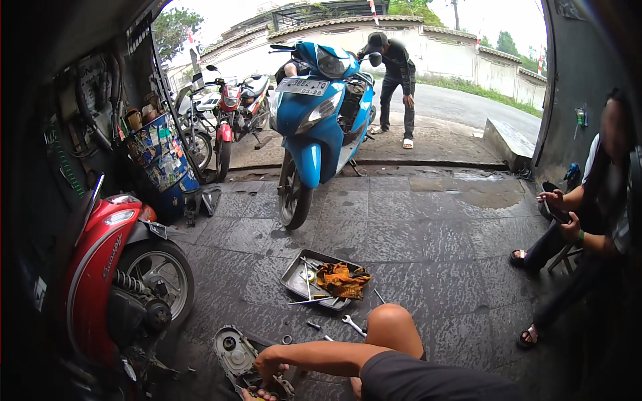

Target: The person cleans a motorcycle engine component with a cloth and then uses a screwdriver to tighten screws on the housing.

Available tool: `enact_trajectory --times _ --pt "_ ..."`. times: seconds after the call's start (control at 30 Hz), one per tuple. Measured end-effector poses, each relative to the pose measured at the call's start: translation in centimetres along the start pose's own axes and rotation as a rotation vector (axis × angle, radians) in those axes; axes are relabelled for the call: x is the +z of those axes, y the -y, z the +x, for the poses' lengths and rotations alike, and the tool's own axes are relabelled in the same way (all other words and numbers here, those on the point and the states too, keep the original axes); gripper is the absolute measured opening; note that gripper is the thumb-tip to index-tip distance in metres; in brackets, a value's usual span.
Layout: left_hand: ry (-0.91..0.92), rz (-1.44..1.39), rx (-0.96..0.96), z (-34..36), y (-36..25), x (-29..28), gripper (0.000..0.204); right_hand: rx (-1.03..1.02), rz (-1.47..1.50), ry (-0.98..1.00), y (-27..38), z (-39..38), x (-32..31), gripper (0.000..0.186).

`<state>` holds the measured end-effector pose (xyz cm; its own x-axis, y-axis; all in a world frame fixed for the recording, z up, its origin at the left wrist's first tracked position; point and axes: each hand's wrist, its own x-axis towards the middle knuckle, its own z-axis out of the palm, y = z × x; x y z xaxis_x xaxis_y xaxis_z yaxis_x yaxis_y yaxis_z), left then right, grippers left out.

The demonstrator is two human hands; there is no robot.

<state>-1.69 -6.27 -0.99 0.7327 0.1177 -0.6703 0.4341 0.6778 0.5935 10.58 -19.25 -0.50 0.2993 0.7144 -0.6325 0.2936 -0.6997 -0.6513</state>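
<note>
At the lower middle, my right hand (269,367) reaches down into a metal engine cover (233,347) lying on the floor, its fingers curled around something I cannot make out. Below it my left hand (257,393), mostly cut off by the lower edge, grips a yellow object, perhaps a tool handle. A metal ring (287,339), a small socket (313,325) and an open-ended wrench (354,327) lie beside my bent knee (393,327). Just beyond them a metal tray (294,284) holds several tools and an orange, grease-stained rag (342,281).
A red scooter (100,254) stands at left, a blue scooter (314,154) ahead, parked motorbikes (227,117) behind it. A bent-over person (394,87) is by the blue scooter, another partly hidden behind it. A seated person (572,214) at right holds a phone. A cluttered drum (159,154) stands by the left wall.
</note>
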Motion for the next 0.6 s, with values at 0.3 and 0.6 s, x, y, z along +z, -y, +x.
enact_trajectory --times 0.3,0.6 --pt "-0.131 -0.023 0.025 -0.9 0.1 0.9 0.048 0.079 0.205 0.004 -0.7 -0.7 0.5 0.039" --pt "-0.202 -0.012 0.064 -1.4 0.1 1.6 0.047 0.093 0.194 -0.163 -0.6 -0.8 3.6 0.044"
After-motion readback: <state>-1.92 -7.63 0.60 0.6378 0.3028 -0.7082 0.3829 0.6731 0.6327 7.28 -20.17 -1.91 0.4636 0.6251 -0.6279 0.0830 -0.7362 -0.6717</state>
